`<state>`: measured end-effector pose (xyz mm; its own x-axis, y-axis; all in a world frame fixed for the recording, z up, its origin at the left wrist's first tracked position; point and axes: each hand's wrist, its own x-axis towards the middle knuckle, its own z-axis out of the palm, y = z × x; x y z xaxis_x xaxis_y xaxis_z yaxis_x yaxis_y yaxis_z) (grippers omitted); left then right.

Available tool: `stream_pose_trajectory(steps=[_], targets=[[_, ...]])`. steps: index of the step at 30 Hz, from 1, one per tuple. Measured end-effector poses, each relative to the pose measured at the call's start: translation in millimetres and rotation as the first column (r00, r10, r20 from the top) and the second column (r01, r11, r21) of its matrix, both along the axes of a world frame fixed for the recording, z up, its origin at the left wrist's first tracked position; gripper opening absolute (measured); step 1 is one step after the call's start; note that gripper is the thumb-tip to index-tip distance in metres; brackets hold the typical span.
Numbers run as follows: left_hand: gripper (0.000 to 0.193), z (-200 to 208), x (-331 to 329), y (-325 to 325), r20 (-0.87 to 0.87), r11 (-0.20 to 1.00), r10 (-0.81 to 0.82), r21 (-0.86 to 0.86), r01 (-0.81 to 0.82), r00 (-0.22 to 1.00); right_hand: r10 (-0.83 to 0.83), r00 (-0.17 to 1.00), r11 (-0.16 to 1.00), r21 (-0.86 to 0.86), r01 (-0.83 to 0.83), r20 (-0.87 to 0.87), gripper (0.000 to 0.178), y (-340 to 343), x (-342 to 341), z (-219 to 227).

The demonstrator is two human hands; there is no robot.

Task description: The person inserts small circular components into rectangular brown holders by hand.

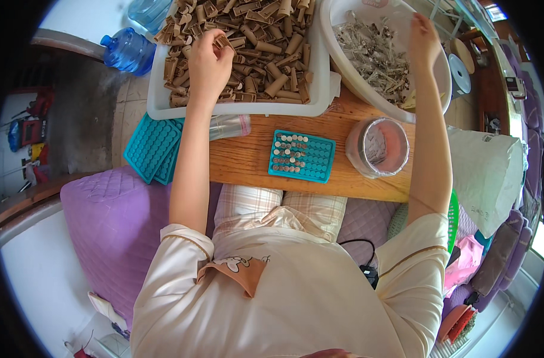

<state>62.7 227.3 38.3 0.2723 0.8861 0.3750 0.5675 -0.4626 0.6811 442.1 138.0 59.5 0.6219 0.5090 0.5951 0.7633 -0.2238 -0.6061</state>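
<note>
Far across the wooden board, I see my left hand curled, pinching a brown tube in the white tray; my right hand spreads over silvery bits. Careless reaching could, I judge, jostle the teal holder.

Brown paper tubes fill a white tray, and silvery-grey pieces lie in a white basin. A teal holed tray sits on the orange-brown wooden board, beside a pinkish clear tub. The cushion is quilted purple, the trousers pale pink plaid, and the bottles blue.
</note>
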Motion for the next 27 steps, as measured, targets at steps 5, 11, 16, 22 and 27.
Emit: stream_pose_trajectory(steps=[5,11,16,22,27], targets=[[0.024,13,-2,-8,0.238,0.990,0.017,-0.139,0.017,0.971,0.180,0.980,0.954,0.259,-0.152,-0.089,0.017,-37,32,27],[0.023,16,-12,-29,0.503,0.955,-0.143,-0.156,0.252,0.852,0.175,0.971,0.918,0.385,-0.100,-0.166,0.015,-70,-5,47],[0.026,31,-8,-73,0.738,0.852,-0.081,-0.297,0.431,0.669,0.215,0.974,0.905,0.389,-0.172,-0.071,0.014,-94,-16,60],[0.030,39,-8,-122,0.838,0.616,-0.051,-0.402,0.677,0.544,0.644,0.638,0.691,0.678,-0.251,-0.421,0.022,-126,-60,82],[0.037,40,-10,-162,0.934,0.306,0.190,-0.350,0.885,0.303,0.754,0.305,0.656,0.658,-0.369,-0.581,0.022,-137,-146,78]])
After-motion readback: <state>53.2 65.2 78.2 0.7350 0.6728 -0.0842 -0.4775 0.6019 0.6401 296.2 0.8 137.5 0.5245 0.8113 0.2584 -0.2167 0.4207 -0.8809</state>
